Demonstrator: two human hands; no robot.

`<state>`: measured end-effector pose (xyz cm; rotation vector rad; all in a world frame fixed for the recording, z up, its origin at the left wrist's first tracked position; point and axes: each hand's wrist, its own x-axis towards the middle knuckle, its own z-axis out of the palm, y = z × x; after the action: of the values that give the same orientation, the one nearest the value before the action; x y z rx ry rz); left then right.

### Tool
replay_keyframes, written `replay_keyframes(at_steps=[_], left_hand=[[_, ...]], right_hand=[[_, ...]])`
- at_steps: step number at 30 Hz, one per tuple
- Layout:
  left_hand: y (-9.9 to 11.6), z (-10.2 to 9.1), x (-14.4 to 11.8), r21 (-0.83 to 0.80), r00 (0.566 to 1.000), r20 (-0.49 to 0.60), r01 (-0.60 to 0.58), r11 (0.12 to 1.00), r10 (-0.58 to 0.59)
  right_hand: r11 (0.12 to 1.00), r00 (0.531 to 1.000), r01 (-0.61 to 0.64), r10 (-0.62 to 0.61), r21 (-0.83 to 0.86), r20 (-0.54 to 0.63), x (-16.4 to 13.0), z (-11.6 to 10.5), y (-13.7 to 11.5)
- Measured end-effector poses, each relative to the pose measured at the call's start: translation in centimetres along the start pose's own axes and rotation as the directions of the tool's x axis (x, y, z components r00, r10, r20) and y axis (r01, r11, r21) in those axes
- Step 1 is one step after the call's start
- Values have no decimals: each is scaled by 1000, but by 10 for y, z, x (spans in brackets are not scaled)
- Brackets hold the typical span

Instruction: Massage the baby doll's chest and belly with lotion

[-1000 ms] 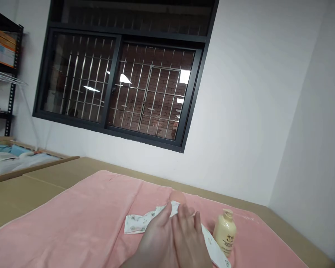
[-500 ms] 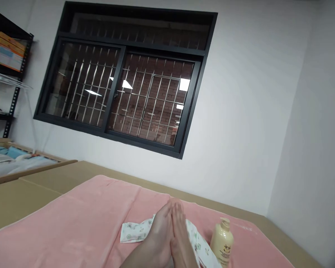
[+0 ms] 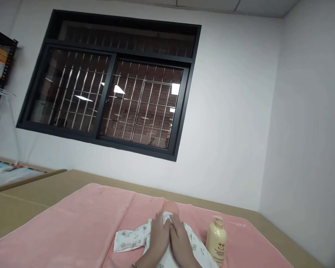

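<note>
A baby doll (image 3: 171, 207) in a white printed garment (image 3: 132, 238) lies on a pink towel (image 3: 80, 227); only its smooth pinkish head top and clothes show. On the front of the garment rests my left hand (image 3: 159, 233), palm down with fingers stretched out. Beside it, my right hand (image 3: 180, 238) lies flat in the same way, thumbs close together. Both hands hold nothing. To the right stands a pale yellow pump bottle (image 3: 217, 241), upright and apart from my hands. One printed sleeve spreads out to the left.
A tan padded surface (image 3: 80, 178) lies under the towel and runs to the white wall. Above it is a dark-framed window (image 3: 134, 150) with bars. At the left are a wooden-edged bin (image 3: 28, 182) of light cloths and a black shelf (image 3: 5, 70) with boxes.
My hands were pressed palm to palm above the doll; now they have parted, lowered and lie flat on its garment. The view has shifted slightly upward and to the right.
</note>
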<state>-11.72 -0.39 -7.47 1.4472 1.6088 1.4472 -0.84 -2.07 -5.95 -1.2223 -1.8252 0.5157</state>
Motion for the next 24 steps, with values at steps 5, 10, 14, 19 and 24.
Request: replay_keyframes(at_steps=[5,10,14,19,24], left_hand=[[-18,13,-6,39,998,-44,-43,998,45],[-22,12,-6,-113,996,-89,-41,993,31],[-27,10,-6,-215,995,-101,-42,976,21],[-27,11,-9,-287,991,-129,-65,956,29],[-27,9,-11,-383,989,-144,-67,921,12]], right_hand=[[957,995,-58,78,-285,59,13,-2,33],[919,990,75,-23,-388,137,5,5,9],[922,944,290,-231,-258,233,2,7,2],[919,999,-38,41,-393,-1,13,4,13],[894,959,255,-183,-369,217,2,10,-2]])
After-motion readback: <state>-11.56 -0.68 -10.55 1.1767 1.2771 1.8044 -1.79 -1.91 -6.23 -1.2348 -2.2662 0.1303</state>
